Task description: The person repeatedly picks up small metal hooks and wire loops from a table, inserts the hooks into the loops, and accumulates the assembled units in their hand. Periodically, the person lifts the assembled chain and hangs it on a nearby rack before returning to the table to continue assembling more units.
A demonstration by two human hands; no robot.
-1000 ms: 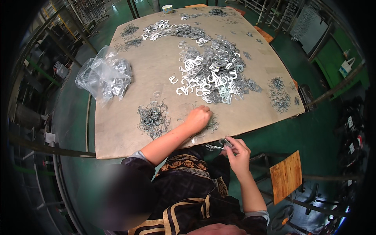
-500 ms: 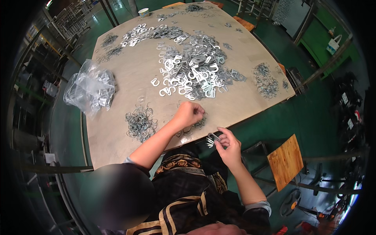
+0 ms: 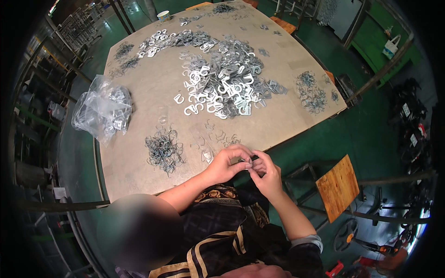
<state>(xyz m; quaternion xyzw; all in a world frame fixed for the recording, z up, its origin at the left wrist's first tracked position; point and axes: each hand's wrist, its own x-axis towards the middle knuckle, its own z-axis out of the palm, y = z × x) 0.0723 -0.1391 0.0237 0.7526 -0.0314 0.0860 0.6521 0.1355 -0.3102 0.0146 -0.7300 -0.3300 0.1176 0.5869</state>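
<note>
At the table's near edge my left hand (image 3: 229,164) and my right hand (image 3: 265,173) meet, fingertips pinched together. Between them shows a small bit of a metal hook (image 3: 250,162), mostly covered by the fingers of my right hand. Whatever my left thumb and fingers pinch is too small to make out. Just beyond my left hand lie loose bent wire clips (image 3: 218,135). A denser heap of the same wire clips (image 3: 164,150) is to the left. Farther up the table spreads a large pile of flat silvery metal hooks (image 3: 227,78).
A clear plastic bag (image 3: 104,109) of metal parts sits at the table's left edge. More wire clips (image 3: 311,95) lie at the right edge. A small tub (image 3: 163,16) stands at the far left corner. Right of me is a wooden-topped stool (image 3: 337,189).
My left hand has come from the loose wire clips toward me and to the right, meeting my right hand. The hooks fanned out from my right hand are now mostly hidden.
</note>
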